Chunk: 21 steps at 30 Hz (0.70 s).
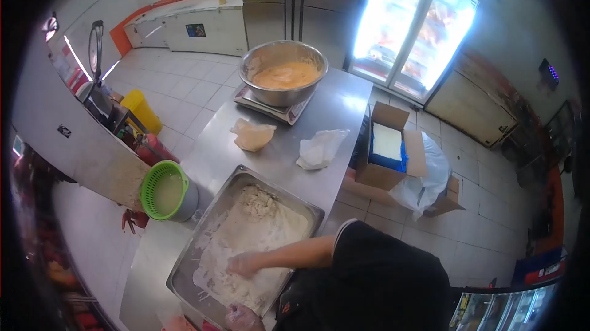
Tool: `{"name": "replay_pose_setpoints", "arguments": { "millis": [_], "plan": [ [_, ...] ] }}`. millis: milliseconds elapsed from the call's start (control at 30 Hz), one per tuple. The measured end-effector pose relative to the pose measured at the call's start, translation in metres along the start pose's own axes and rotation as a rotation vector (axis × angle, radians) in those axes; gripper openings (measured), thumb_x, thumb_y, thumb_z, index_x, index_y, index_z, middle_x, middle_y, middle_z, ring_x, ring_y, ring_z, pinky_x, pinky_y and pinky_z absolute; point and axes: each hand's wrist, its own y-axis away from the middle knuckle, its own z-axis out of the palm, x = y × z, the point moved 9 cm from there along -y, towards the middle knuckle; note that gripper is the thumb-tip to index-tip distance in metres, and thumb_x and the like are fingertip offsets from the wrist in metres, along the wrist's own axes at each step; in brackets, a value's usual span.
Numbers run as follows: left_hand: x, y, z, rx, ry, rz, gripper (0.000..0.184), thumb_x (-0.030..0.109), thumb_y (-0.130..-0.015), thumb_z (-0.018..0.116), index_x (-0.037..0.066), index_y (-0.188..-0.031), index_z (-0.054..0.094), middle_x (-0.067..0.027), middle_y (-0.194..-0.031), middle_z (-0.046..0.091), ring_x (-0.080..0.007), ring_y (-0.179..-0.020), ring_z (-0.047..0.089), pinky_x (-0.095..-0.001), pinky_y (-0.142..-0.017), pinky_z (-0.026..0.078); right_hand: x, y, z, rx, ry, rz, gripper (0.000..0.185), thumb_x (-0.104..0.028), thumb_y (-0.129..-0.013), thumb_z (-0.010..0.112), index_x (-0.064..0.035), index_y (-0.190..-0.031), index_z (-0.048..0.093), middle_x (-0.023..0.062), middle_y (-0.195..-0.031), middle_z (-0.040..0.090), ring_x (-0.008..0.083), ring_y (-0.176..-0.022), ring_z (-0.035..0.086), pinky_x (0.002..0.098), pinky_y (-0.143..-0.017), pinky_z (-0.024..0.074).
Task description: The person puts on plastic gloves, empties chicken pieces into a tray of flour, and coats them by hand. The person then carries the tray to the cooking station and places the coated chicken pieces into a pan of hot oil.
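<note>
A large metal tray (241, 174) of white flour (270, 228) lies on the steel table, with a lumpy, coated heap (258, 203) toward its far end. My right hand (244, 264) reaches into the flour from a black sleeve. Its fingers are blurred and partly hidden there. At the bottom edge of the view, my left hand (244, 319) is beside the tray's rim, dusted white, with fingers curled. Whatever it may hold is hidden. Something pink (178, 323) shows close by, cut off by the frame.
A steel bowl (246, 79) of orange batter (286, 76) stands on a scale (276, 113). Nearby lie a brownish crumpled bag (252, 135) and a whitish one (322, 148). A green basket (147, 191) sits in a bucket left of the tray. An opened carton (373, 174) stands right of the table (206, 146).
</note>
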Motion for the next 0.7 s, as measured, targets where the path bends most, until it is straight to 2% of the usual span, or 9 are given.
{"name": "replay_pose_setpoints", "arguments": {
  "millis": [67, 133, 233, 300, 367, 467, 500, 567, 700],
  "plan": [
    [-0.009, 0.000, 0.013, 0.003, 0.032, 0.045, 0.023, 0.015, -0.087, 0.059, -0.003, -0.094, 0.070, -0.0216, -0.085, 0.070, -0.0381, -0.080, 0.069, -0.0407, -0.074, 0.054, 0.024, 0.000, 0.003, 0.002, -0.086, 0.248, 0.046, -0.022, -0.066, 0.079, -0.0098, -0.110, 0.068, 0.0166, -0.109, 0.070, 0.0324, -0.105, 0.066, 0.0455, -0.083, 0.0533],
    [-0.002, -0.008, 0.010, -0.193, -0.007, -0.176, 0.021, 0.014, -0.084, 0.060, -0.002, -0.093, 0.070, -0.0211, -0.085, 0.070, -0.0366, -0.078, 0.068, -0.0418, -0.074, 0.053, -0.007, 0.002, -0.001, -0.210, -0.012, -0.075, 0.051, -0.023, -0.061, 0.081, -0.0100, -0.109, 0.069, 0.0153, -0.103, 0.071, 0.0320, -0.099, 0.069, 0.0443, -0.078, 0.0550],
    [-0.024, 0.000, 0.018, 0.054, -0.037, 0.060, 0.019, 0.012, -0.084, 0.059, -0.002, -0.090, 0.070, -0.0221, -0.080, 0.068, -0.0367, -0.072, 0.066, -0.0449, -0.069, 0.051, -0.013, -0.010, 0.000, -0.104, 0.078, -0.074, 0.050, -0.016, -0.062, 0.077, -0.0099, -0.111, 0.065, 0.0203, -0.100, 0.070, 0.0346, -0.095, 0.069, 0.0453, -0.080, 0.0549],
    [0.054, -0.004, -0.031, 0.015, -0.031, 0.028, 0.019, 0.013, -0.084, 0.059, -0.002, -0.089, 0.069, -0.0225, -0.078, 0.066, -0.0379, -0.071, 0.064, -0.0464, -0.068, 0.049, -0.003, -0.019, 0.003, -0.125, 0.001, 0.063, 0.051, -0.019, -0.065, 0.076, -0.0094, -0.114, 0.065, 0.0200, -0.101, 0.070, 0.0354, -0.095, 0.068, 0.0455, -0.081, 0.0546],
    [0.057, -0.005, -0.037, -0.016, -0.037, -0.022, 0.019, 0.014, -0.084, 0.059, -0.002, -0.089, 0.069, -0.0229, -0.077, 0.065, -0.0391, -0.069, 0.063, -0.0479, -0.066, 0.047, 0.007, -0.023, 0.010, -0.163, -0.077, 0.184, 0.052, -0.021, -0.067, 0.075, -0.0089, -0.116, 0.064, 0.0197, -0.102, 0.070, 0.0362, -0.095, 0.068, 0.0457, -0.082, 0.0544],
    [-0.009, -0.002, 0.011, 0.156, -0.208, 0.146, 0.023, 0.028, -0.084, 0.065, 0.009, -0.071, 0.063, -0.0148, -0.062, 0.056, -0.0371, -0.059, 0.057, -0.0505, -0.054, 0.043, 0.038, -0.047, 0.034, 0.386, 0.002, -0.233, 0.032, -0.020, -0.085, 0.053, -0.0005, -0.111, 0.058, 0.0213, -0.105, 0.068, 0.0406, -0.099, 0.066, 0.0489, -0.091, 0.0498],
    [-0.013, 0.002, 0.008, 0.153, -0.262, 0.162, 0.024, 0.027, -0.084, 0.065, 0.008, -0.070, 0.063, -0.0152, -0.062, 0.056, -0.0373, -0.060, 0.057, -0.0511, -0.055, 0.043, 0.036, -0.047, 0.022, 0.251, 0.040, -0.130, 0.035, -0.020, -0.083, 0.055, 0.0004, -0.111, 0.059, 0.0221, -0.105, 0.068, 0.0408, -0.099, 0.066, 0.0492, -0.090, 0.0499],
    [-0.016, -0.002, 0.000, -0.013, -0.211, -0.218, 0.021, 0.026, -0.084, 0.064, 0.008, -0.073, 0.063, -0.0165, -0.064, 0.056, -0.0375, -0.061, 0.057, -0.0520, -0.055, 0.042, 0.023, -0.035, -0.011, -0.036, 0.159, 0.061, 0.040, -0.020, -0.079, 0.060, 0.0021, -0.112, 0.059, 0.0238, -0.104, 0.068, 0.0413, -0.098, 0.065, 0.0500, -0.089, 0.0499],
    [0.004, 0.003, -0.007, 0.239, -0.443, 0.127, 0.023, 0.020, -0.085, 0.073, 0.006, -0.087, 0.055, -0.0103, -0.073, 0.056, -0.0333, -0.060, 0.056, -0.0438, -0.055, 0.045, 0.003, 0.000, -0.058, -0.262, 0.081, 0.037, 0.066, -0.043, -0.078, 0.073, -0.0120, -0.134, 0.056, 0.0187, -0.131, 0.061, 0.0380, -0.119, 0.058, 0.0456, -0.104, 0.0448]
  ]
}}
